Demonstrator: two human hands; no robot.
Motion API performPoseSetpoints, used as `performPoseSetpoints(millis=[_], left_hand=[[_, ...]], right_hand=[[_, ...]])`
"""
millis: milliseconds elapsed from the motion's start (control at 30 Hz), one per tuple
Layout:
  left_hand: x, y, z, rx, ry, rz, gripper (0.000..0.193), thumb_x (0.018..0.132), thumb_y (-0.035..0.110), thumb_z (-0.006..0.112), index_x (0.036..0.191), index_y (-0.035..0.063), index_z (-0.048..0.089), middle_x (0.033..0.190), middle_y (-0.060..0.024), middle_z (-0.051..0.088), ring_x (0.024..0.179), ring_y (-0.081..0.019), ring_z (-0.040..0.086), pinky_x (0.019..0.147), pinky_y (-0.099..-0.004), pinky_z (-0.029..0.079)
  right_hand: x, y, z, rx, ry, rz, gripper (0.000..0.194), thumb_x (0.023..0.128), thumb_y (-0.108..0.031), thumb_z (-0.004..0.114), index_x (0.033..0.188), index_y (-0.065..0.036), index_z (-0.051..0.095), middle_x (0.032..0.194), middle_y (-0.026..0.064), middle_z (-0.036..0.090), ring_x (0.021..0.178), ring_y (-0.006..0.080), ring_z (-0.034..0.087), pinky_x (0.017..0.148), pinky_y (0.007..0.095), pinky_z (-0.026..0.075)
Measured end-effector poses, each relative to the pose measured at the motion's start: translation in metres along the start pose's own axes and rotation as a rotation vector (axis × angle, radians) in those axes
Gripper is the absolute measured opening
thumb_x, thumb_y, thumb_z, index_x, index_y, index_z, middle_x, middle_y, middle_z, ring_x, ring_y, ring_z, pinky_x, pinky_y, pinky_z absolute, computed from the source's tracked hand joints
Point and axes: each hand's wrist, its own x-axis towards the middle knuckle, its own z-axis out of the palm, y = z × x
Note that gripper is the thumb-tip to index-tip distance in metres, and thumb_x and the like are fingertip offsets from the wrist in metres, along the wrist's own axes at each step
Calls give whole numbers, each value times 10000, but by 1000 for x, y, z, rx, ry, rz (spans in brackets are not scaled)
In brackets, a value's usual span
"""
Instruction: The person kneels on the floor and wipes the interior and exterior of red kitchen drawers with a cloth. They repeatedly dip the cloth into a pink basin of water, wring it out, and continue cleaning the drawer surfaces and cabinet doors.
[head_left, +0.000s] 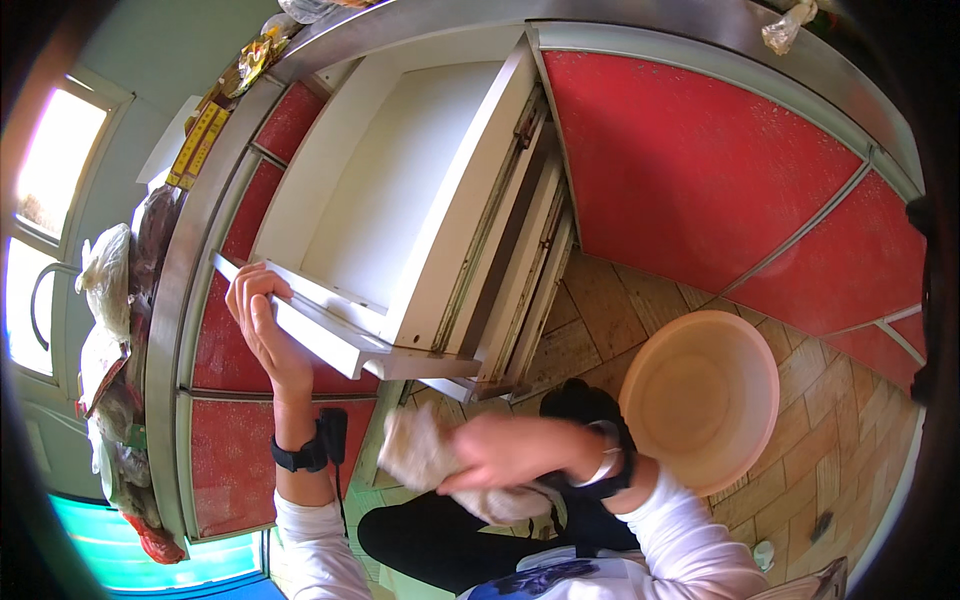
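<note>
A white drawer (405, 165) is pulled out from the red cabinet, and its inside is bare. My left hand (262, 315) grips the top edge of the drawer front (322, 330), fingers curled over the rim. My right hand (517, 450), blurred, holds a crumpled beige cloth (420, 450) below the drawer's front corner. Part of the cloth hangs beneath that hand, over my legs. Under the top drawer, lower drawers (517, 330) also stand pulled out, with metal runners showing along their sides.
A pink plastic basin (697, 397) holding cloudy liquid stands on the tiled floor (817, 442) at the right. Red cabinet doors (697, 165) rise behind it. Plastic bags (109, 277) and a yellow box (196, 146) line the steel countertop (169, 345) at the left.
</note>
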Motion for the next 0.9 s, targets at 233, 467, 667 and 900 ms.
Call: performPoseSetpoints(millis=[233, 467, 667, 900], left_hand=[[-17, 2, -15, -57, 24, -59, 374, 1007, 351, 294, 846, 98, 516, 962, -94, 544, 1121, -266, 469, 988, -440, 343], [-27, -2, -28, -49, 4, -54, 361, 1005, 332, 297, 847, 97, 521, 958, -92, 542, 1097, -269, 466, 1000, -435, 331], [-37, -5, -43, -120, -6, -67, 391, 1021, 347, 293, 861, 82, 531, 964, -95, 542, 1084, -260, 468, 997, -417, 337], [-37, -9, -50, -42, -35, -84, 395, 1035, 343, 320, 915, 64, 572, 1072, -108, 576, 1146, -271, 501, 1057, -427, 318]], right_hand=[[-62, 5, -146, 185, 1659, -232, 456, 915, -289, 696, 1237, -14, 525, 1117, 142, 650, 1016, 180, 609, 831, 336, 515], [14, 15, -148, -392, 1626, -71, 239, 977, -180, 541, 1140, -13, 487, 838, 201, 672, 735, 359, 689, 579, 429, 551], [-7, 8, -28, -154, 960, -322, 214, 941, -95, 585, 1146, -33, 577, 1003, 144, 659, 850, 265, 674, 781, 332, 525], [-186, 50, 8, 273, 1200, 153, 253, 993, -164, 523, 1209, -67, 611, 940, 65, 661, 919, 80, 598, 801, 253, 481]])
